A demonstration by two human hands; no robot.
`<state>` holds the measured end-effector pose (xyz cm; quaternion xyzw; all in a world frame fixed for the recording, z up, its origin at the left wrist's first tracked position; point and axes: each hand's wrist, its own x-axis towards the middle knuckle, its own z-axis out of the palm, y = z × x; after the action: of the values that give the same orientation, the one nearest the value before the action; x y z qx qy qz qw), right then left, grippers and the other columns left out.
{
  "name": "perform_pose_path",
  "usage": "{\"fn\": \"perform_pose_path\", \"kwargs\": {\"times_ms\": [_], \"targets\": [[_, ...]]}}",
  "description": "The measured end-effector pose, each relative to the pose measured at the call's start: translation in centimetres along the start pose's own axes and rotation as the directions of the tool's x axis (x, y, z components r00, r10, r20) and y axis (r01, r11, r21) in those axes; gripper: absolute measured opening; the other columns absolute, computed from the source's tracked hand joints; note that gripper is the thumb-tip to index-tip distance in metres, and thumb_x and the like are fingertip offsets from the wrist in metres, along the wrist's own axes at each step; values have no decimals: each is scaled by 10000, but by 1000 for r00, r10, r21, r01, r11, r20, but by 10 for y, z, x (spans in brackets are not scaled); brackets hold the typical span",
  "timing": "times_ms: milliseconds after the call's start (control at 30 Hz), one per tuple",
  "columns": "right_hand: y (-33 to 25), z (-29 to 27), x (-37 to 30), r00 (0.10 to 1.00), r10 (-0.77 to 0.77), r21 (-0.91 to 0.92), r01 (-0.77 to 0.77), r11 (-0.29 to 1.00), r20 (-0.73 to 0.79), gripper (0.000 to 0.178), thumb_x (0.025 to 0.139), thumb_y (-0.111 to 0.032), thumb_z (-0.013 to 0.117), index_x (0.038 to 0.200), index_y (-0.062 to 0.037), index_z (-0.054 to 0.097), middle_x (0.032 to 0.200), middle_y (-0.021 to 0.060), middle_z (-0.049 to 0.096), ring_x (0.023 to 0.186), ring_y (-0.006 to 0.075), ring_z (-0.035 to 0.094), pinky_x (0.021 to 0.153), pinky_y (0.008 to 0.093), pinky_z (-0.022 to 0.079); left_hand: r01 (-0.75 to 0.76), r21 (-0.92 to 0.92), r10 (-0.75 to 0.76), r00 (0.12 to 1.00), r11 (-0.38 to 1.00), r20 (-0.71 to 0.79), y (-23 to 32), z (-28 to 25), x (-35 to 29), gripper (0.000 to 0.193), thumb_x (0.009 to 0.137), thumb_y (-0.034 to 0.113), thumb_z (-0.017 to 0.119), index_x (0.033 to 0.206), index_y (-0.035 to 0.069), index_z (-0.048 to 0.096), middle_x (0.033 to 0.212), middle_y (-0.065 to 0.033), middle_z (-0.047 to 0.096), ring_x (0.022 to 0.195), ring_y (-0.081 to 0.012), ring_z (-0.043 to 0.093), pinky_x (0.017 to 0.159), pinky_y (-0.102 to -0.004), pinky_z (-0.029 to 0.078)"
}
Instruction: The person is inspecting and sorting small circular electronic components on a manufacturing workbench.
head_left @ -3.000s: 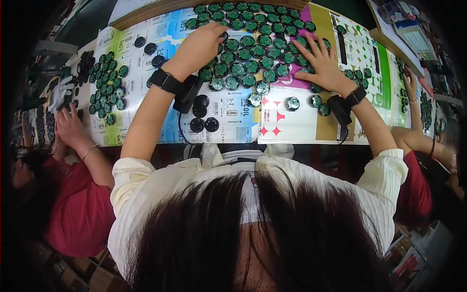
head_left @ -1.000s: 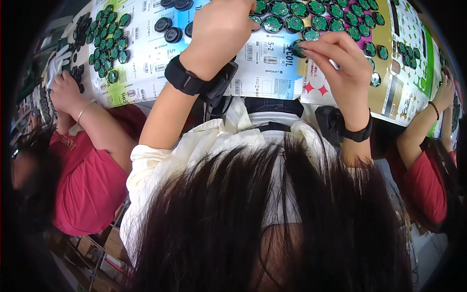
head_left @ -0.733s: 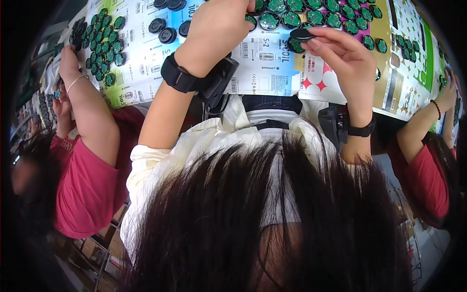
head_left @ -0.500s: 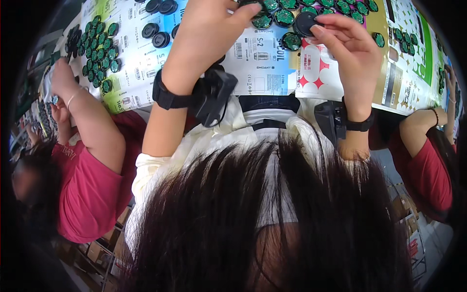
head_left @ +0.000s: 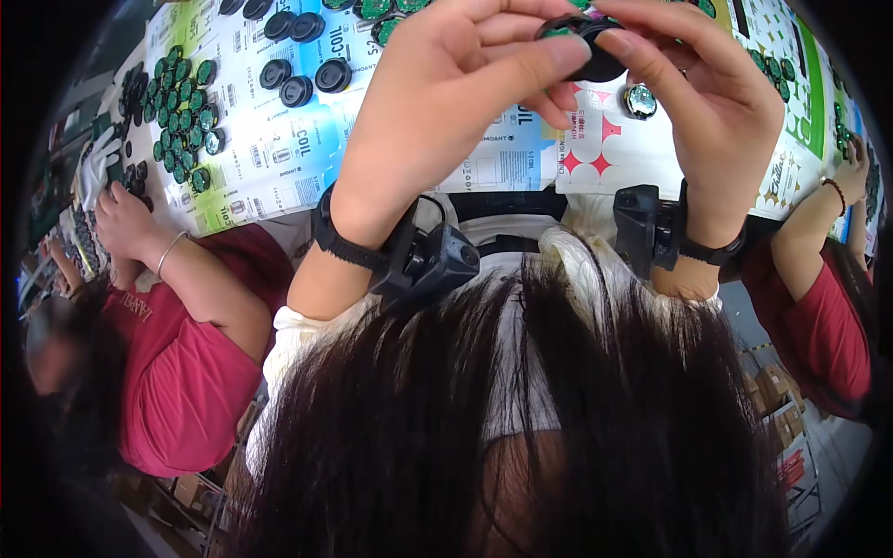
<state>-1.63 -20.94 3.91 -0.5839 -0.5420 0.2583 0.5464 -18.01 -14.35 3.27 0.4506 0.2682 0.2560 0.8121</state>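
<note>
My left hand (head_left: 451, 107) and my right hand (head_left: 716, 107) meet over the table, fingers pinched. Between my left thumb and fingers is a black round housing with a green circuit board (head_left: 559, 31), partly hidden. My right thumb and fingers grip a black round cap (head_left: 603, 65) that overlaps the housing; whether the two are joined I cannot tell. Just below my right fingers, a single round housing with a shiny board (head_left: 640, 101) lies on the table. Several more board-filled housings (head_left: 377, 7) sit beyond my hands, mostly covered by them.
Black round caps (head_left: 296, 90) lie left of my left hand. Farther left is a cluster of green-board housings (head_left: 181, 116); another group (head_left: 772, 73) lies at the right. Printed sheets (head_left: 279, 158) cover the table. Co-workers in red shirts (head_left: 191, 391) sit on both sides.
My hands have come together, bringing the housing and the cap against each other, and both have moved right. The left co-worker's arm has shifted.
</note>
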Motion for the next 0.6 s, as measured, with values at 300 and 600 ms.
{"fn": "perform_pose_path", "kwargs": {"times_ms": [300,600], "targets": [[1,0,-5,925,-380,-354,361,863,16,490,584,-51,811,1051,-20,665,927,102,615,798,205,608,667,278,489,-60,30,62,994,998,-86,7,6,1,228,892,8,569,1079,-55,455,879,-146,657,683,-142,632,615,-234,514],[-3,-6,-5,892,-445,-358,444,821,83,448,632,-71,785,1038,59,647,994,127,616,897,194,600,764,276,486,111,-250,-75,986,962,151,10,-12,1,456,889,78,587,1283,-77,416,1237,-198,535,1125,-243,545,963,-325,428]]}}
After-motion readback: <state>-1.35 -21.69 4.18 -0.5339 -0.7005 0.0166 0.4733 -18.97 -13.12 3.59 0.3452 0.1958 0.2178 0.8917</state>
